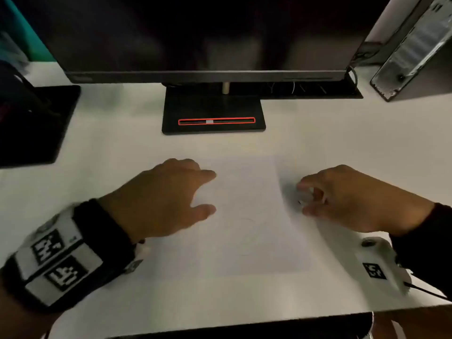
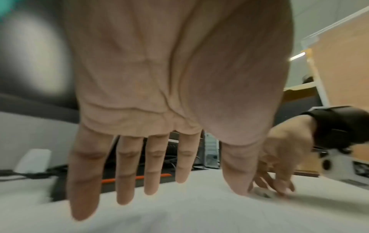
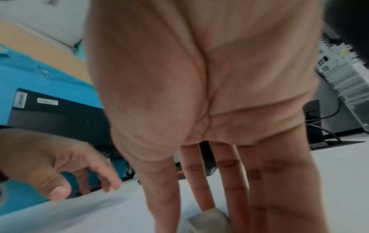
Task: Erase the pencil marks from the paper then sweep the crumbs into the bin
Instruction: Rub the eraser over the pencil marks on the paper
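A white sheet of paper (image 1: 252, 216) lies flat on the white desk (image 1: 122, 148), with faint pencil marks (image 1: 244, 222) near its middle. My left hand (image 1: 209, 192) is over the sheet's left edge, fingers straight and spread, holding nothing. The left wrist view shows its fingers (image 2: 127, 176) splayed just above the surface. My right hand (image 1: 303, 199) is at the sheet's right edge. Its thumb and fingertips pinch a small grey-white eraser (image 3: 209, 220), which rests on the desk. The same eraser (image 2: 265, 193) shows under those fingertips in the left wrist view.
A dark monitor (image 1: 208, 33) on a black stand (image 1: 214, 113) is behind the paper. A black device (image 1: 31, 123) sits at the left, and a computer tower (image 1: 415, 45) leans at the back right. The desk's front edge (image 1: 244, 324) is close below my wrists.
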